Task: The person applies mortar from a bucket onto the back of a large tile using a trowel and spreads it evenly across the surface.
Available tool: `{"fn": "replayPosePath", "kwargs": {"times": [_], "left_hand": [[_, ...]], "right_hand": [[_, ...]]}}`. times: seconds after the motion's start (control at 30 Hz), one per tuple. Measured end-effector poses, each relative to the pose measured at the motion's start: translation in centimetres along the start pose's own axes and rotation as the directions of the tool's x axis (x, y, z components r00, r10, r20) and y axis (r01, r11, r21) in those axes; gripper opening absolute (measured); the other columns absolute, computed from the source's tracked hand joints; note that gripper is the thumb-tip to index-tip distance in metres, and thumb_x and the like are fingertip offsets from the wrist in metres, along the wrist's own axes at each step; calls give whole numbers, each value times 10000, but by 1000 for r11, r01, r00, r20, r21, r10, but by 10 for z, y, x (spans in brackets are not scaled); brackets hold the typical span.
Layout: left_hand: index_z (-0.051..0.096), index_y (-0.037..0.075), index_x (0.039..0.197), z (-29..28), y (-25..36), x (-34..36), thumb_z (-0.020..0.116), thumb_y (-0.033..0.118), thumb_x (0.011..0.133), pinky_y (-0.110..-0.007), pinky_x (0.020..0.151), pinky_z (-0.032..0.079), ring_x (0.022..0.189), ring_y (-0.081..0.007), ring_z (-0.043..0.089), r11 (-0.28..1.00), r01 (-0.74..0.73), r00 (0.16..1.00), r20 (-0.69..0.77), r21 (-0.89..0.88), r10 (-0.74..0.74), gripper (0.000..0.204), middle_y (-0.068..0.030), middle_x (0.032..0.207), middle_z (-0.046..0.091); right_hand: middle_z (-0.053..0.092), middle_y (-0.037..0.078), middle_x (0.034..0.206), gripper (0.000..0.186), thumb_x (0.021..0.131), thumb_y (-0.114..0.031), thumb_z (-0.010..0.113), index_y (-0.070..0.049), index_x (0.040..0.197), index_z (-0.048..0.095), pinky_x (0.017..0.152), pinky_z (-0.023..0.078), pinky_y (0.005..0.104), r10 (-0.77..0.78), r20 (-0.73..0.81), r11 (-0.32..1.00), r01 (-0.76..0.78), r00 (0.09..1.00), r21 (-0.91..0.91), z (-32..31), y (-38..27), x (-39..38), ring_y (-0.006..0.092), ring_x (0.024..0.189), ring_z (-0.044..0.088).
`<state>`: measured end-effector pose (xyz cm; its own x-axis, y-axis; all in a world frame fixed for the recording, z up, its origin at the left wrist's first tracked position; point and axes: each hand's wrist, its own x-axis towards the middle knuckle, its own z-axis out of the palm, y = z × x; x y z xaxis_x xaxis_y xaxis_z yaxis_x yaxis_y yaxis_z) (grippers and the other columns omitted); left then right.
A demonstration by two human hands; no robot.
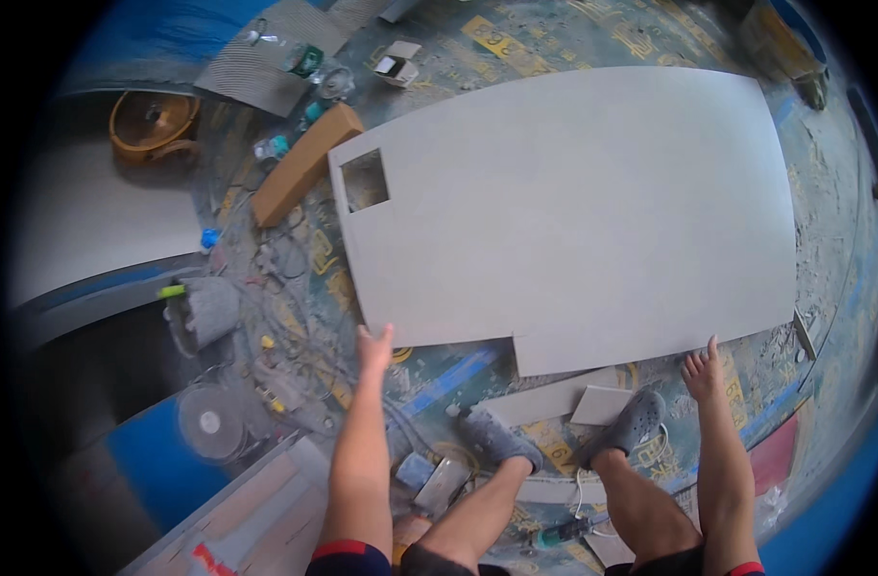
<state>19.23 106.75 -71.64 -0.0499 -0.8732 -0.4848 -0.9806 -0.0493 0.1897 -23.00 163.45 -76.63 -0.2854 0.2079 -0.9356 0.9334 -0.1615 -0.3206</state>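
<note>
Left hand (373,353): at the near left corner of the slab (573,211), thumb apart from fingers.
Right hand (703,374): at its near edge, inside the right corner.
Grip: hands are wide apart; whether they clamp the slab, I cannot tell.
Slab: over the floor (592,40), ahead of both hands, about equally near; long axis runs left to right.
Hole (365,180): ahead of left hand.

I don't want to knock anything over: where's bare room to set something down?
The grey panel is bare between its square cut-out and right edge. So is the pale slab below the orange-brown round object. The floor between panel and grey container is crowded; a brown block and bottle lie beyond the panel's upper-left corner.
</note>
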Motion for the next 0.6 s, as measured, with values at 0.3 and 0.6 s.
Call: {"fn": "replayPosePath", "kwargs": {"times": [0.3, 0.6], "left_hand": [[448, -11, 1290, 18, -15, 35, 774, 260, 873, -400, 933, 503, 1112, -253, 607, 849, 211, 971, 206, -485, -123, 595, -169, 1244, 610], [445, -23, 1259, 45, -58, -36, 789, 233, 853, -409, 977, 466, 1141, -265, 590, 804, 338, 933, 288, -490, -217, 590, -186, 1251, 596]], "right_hand": [[497, 51, 1388, 660, 853, -509, 744, -173, 1367, 500, 1115, 383, 432, -75, 127, 982, 51, 989, 180, 27, -8, 27, 260, 1289, 461], [521, 77, 1349, 725, 834, -582, 725, -165, 1380, 491, 1098, 399, 421, -99, 60, 995, 101, 993, -21, -10, -46, 30, 269, 1249, 496]]}}
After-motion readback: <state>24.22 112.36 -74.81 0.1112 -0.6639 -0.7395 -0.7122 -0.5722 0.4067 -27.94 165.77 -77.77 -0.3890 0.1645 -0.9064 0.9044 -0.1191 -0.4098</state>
